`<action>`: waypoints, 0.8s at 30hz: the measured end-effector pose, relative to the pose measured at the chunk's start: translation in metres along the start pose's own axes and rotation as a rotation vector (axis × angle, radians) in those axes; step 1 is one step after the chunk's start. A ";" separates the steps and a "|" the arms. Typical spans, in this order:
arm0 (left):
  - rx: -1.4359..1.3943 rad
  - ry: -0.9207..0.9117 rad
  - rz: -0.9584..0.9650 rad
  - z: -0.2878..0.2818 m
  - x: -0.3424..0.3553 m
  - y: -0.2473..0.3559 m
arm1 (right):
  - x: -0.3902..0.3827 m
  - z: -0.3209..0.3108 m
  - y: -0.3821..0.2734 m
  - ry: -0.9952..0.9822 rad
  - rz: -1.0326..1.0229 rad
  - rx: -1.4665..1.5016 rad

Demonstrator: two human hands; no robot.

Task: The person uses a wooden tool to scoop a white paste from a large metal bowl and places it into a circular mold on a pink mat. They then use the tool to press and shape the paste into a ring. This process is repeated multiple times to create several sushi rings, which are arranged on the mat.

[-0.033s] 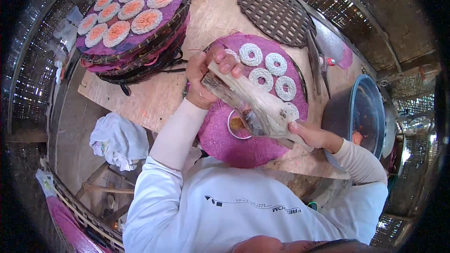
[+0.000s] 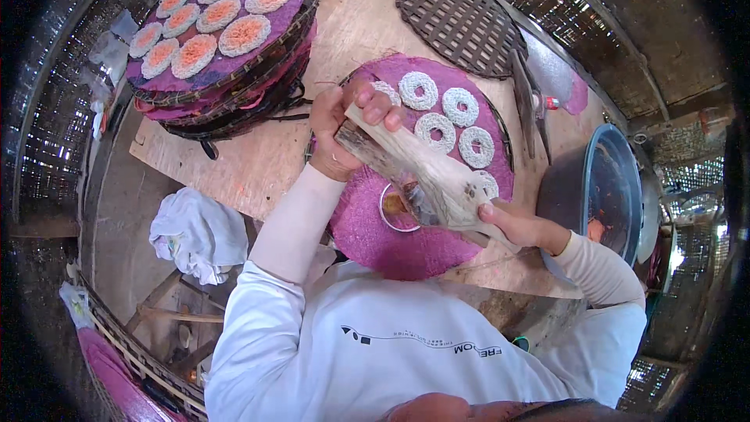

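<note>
My left hand (image 2: 349,126) is closed around the upper left end of a wooden hand press (image 2: 433,168), fingers wrapped over its two pale wooden pieces. At the lower right end, my right hand (image 2: 519,227) grips it with the thumb on top. The press slants above a round tray covered in purple cloth (image 2: 367,234). Several white rings of coiled strands (image 2: 418,91) lie on the cloth beyond the press, some partly hidden by it and by my left hand. Below the press sits a round white-rimmed piece (image 2: 388,219), partly covered; what is inside looks yellowish.
At the far left, stacked woven trays (image 2: 234,113) carry several white discs with orange centres (image 2: 220,14). A dark woven lattice tray (image 2: 461,27) lies at the back. To the right are dark tongs-like sticks (image 2: 525,105) and a blue-grey tub (image 2: 574,195). White cloth (image 2: 197,230) hangs at the left.
</note>
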State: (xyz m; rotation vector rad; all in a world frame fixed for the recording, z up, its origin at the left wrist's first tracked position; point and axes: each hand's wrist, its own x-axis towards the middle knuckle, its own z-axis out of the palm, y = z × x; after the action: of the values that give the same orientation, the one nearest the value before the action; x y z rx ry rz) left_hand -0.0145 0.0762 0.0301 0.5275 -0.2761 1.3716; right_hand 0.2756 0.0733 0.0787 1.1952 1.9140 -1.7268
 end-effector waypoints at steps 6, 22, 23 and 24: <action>0.038 0.060 0.035 -0.002 -0.003 0.003 | 0.007 0.006 -0.006 0.068 -0.008 -0.132; -0.115 0.261 0.039 -0.020 -0.003 -0.028 | -0.023 -0.006 -0.023 0.228 0.151 -0.197; -0.176 0.224 0.043 -0.022 -0.001 -0.027 | -0.022 -0.007 -0.027 0.249 0.162 -0.246; -0.240 0.186 0.040 -0.020 0.001 -0.026 | -0.021 -0.007 -0.029 0.273 0.175 -0.290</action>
State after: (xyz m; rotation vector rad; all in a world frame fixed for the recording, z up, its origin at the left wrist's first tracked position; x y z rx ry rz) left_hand 0.0089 0.0845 0.0079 0.1940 -0.2955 1.3933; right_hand 0.2693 0.0741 0.1142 1.4902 2.0509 -1.1986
